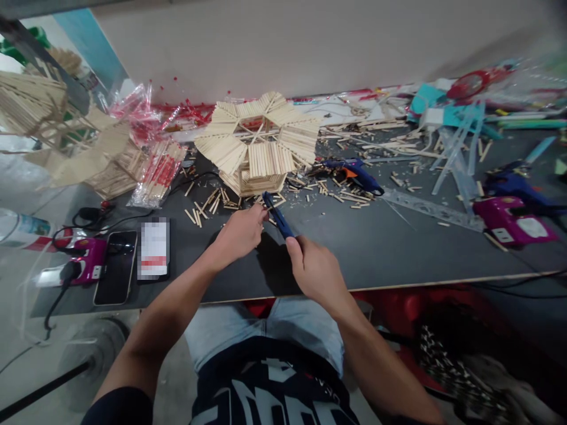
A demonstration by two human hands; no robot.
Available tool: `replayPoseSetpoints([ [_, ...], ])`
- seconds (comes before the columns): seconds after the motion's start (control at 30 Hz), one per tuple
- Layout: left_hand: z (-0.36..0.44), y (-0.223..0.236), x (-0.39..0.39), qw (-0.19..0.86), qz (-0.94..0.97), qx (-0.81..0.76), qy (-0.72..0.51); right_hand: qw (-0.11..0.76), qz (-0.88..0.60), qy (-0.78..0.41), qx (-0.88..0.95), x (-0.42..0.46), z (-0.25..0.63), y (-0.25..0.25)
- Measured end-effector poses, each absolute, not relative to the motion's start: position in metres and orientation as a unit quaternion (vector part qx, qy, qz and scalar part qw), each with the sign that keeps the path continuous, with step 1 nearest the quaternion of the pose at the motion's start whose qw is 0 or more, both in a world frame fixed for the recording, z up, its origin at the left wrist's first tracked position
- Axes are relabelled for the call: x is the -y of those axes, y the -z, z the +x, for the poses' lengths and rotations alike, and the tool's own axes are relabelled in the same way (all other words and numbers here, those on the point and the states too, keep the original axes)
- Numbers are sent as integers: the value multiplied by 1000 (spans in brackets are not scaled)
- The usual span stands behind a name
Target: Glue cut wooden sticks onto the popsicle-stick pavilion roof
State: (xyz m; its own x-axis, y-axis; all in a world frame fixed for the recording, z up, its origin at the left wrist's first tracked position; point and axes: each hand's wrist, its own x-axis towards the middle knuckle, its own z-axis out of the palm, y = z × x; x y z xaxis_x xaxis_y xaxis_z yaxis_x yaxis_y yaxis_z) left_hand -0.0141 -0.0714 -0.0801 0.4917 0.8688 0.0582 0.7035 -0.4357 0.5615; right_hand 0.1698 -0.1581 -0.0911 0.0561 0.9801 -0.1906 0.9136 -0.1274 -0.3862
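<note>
My right hand (315, 270) is closed around the blue handles of a pair of cutters (277, 216), whose tip points up and left. My left hand (241, 232) pinches a short wooden stick (259, 206) right at the cutter's jaws. Both hands hover over the dark table (398, 248), just in front of a model (259, 141) built from flat wooden sticks. Several cut stick pieces (208, 206) lie scattered around the model's base.
A blue glue gun (357, 174) lies right of the model, a clear ruler (434, 209) beyond it, a purple box (511, 221) and another blue glue gun (516, 183) far right. A phone (116, 265), a small card (153, 248) and bagged sticks (155, 168) sit left.
</note>
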Motion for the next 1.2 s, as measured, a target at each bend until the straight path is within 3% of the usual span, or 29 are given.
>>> replayPoseSetpoints([
  [0.23, -23, 73, 67, 217, 817, -460, -271, 31, -726, -167, 666, 159, 179, 93],
  [0.5, -19, 79, 73, 266, 812, -424, -301, 130, -702, 32, 700, 169, 195, 119],
  [0.67, -17, 76, 76, 316, 791, -417, -318, 140, -715, 98, 678, 173, 207, 133],
  [1.03, -12, 83, 76, 404, 774, -392, -289, 58, -736, 49, 673, 172, 196, 106],
  [1.2, -10, 79, 79, 419, 776, -386, -271, 84, -693, -26, 715, 148, 208, 94],
])
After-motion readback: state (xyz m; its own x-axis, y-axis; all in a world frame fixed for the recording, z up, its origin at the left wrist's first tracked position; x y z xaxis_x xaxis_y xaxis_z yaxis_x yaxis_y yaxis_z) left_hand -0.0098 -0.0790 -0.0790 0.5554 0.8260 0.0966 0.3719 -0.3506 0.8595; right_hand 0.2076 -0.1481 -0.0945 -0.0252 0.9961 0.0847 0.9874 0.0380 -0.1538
